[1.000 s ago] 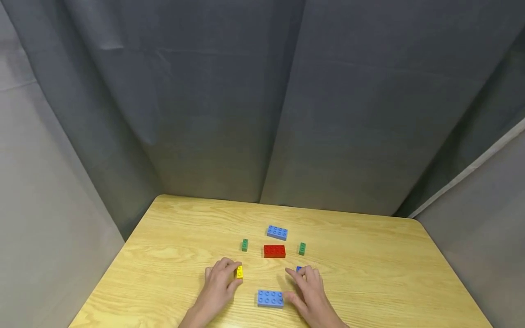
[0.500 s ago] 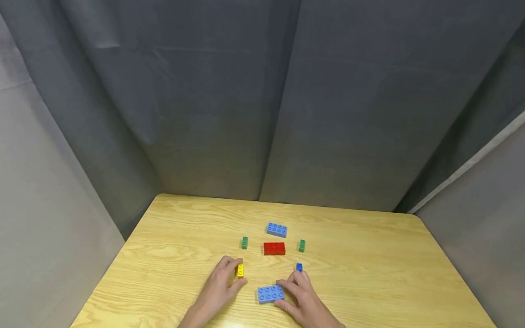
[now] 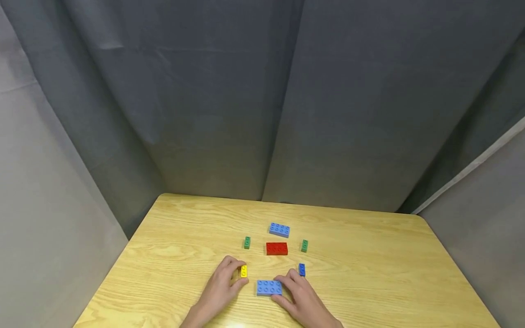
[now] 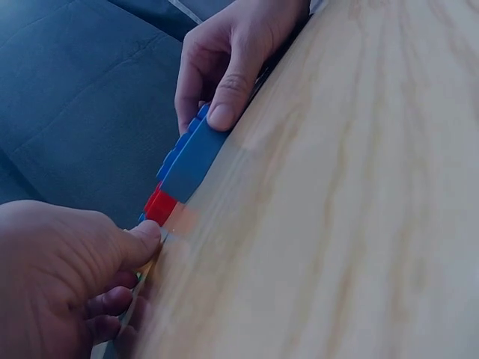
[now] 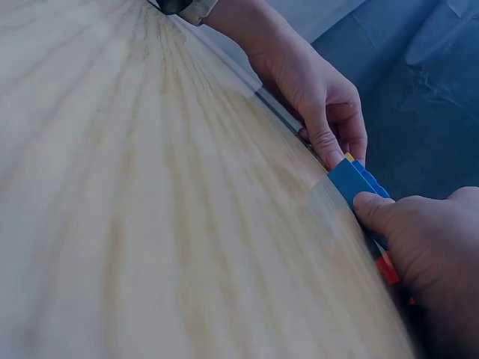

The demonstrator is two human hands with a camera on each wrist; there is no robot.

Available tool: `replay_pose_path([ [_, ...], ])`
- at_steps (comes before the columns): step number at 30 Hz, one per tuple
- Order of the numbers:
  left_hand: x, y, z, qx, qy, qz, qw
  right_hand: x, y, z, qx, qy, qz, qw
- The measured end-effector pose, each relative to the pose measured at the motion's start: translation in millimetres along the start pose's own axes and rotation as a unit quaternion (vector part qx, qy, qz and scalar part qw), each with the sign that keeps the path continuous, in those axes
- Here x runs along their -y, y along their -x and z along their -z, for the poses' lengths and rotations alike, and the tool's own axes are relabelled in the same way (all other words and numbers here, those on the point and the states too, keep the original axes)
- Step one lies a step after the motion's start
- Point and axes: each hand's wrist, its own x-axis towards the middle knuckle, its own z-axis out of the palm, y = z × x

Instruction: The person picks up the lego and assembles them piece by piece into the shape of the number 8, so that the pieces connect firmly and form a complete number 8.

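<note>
My left hand (image 3: 220,284) pinches a small yellow brick (image 3: 244,271) between thumb and index finger, at the table's near middle. Just to its right, my right hand (image 3: 301,298) grips the right end of a light blue eight-stud brick (image 3: 266,288), thumb on the near side and fingers on the far side. That brick lies flat with its long side running left to right. In the left wrist view the right thumb presses on the side of the blue brick (image 4: 191,168). The yellow brick is mostly hidden by fingers in both wrist views.
Beyond the right hand's fingers lies a small dark blue brick (image 3: 301,269). Farther back are a red brick (image 3: 276,248), a green brick (image 3: 247,242) on its left, another green brick (image 3: 304,246) on its right and a second light blue brick (image 3: 280,230). Grey curtains (image 3: 221,114) enclose the wooden table (image 3: 369,255).
My right hand has closed on the near light blue brick, which turned slightly, then straightened and shifted a little away from me. The left hand and yellow brick have moved slightly right.
</note>
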Motion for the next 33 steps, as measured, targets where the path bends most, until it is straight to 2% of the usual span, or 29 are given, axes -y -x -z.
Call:
replay_pose_path([
  [6,-2.5,-0.8,1.7,0.007,0.000,0.005,1.0000,2.0,-4.3,0.6,0.014,0.001,-0.021,0.9997],
  [15,-4.6,0.0,2.2,0.000,-0.006,0.001,1.0000,3.0,-4.5,3.2,0.021,-0.015,-0.028,0.9993],
  [22,-7.2,0.3,1.7,-0.012,-0.009,-0.012,0.9998,3.1,-4.7,3.8,0.024,-0.015,-0.031,0.9991],
  [26,-9.6,1.4,1.3,-0.023,-0.022,-0.030,0.9990,3.4,-4.7,3.4,0.018,-0.010,-0.026,0.9995],
  [33,-14.8,2.9,1.0,-0.007,-0.030,-0.027,0.9991,3.6,-3.0,3.1,0.012,-0.015,-0.017,0.9997],
])
